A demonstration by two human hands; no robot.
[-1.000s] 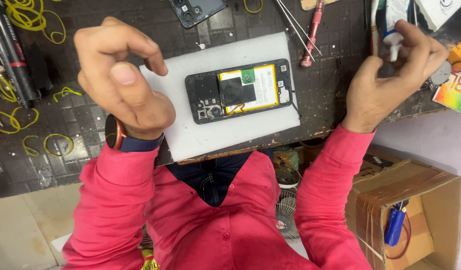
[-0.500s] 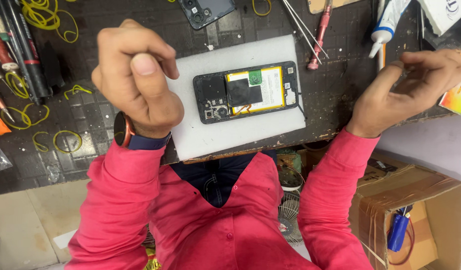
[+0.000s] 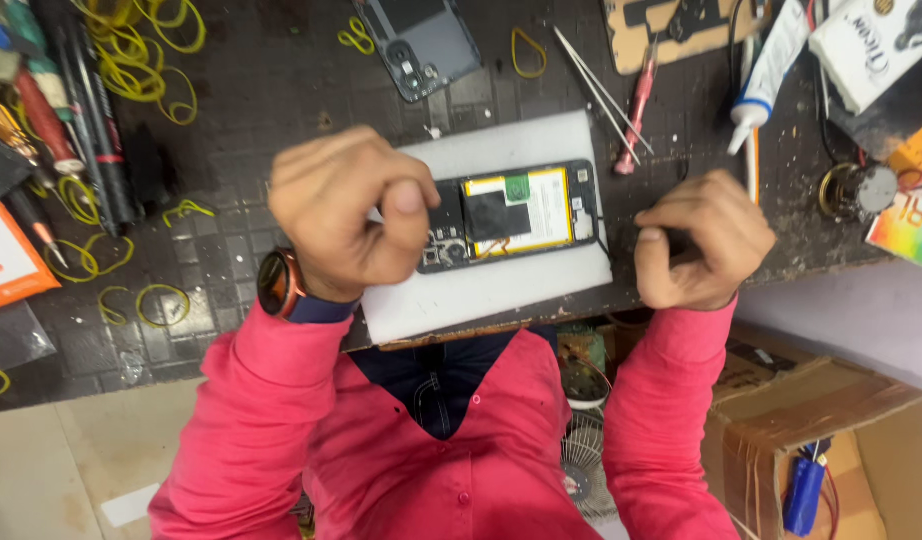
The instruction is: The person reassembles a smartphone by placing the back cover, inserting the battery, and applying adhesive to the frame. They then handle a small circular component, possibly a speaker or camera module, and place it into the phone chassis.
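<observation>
Head view. Opened phone (image 3: pixel 511 215): flat on white pad (image 3: pixel 501 290), centre, battery exposed. Left hand (image 3: pixel 346 220): loosely fisted, at phone's 9 o'clock end. Right hand (image 3: pixel 696 240): closed, contents not discernible, at 3 o'clock beside pad's edge, at counter (image 3: pixel 241 250) front edge. Red screwdriver (image 3: pixel 636 105) and tweezers (image 3: pixel 601 90): 1 o'clock.

Bench: a dark worktop (image 3: pixel 281 90) with a grid pattern, scuffed and stained, filling the upper half of the frame.
Bench edge: worn wood showing along the lower middle.
Floor: pale beige (image 3: pixel 71 470), lower left, with a small white scrap.
Lower right: an open cardboard box (image 3: pixel 861 440) taped at its rim.
Right side: a pale lilac surface (image 3: pixel 861 310), perhaps a wall.
Light: even, soft, no hard shadows.
</observation>
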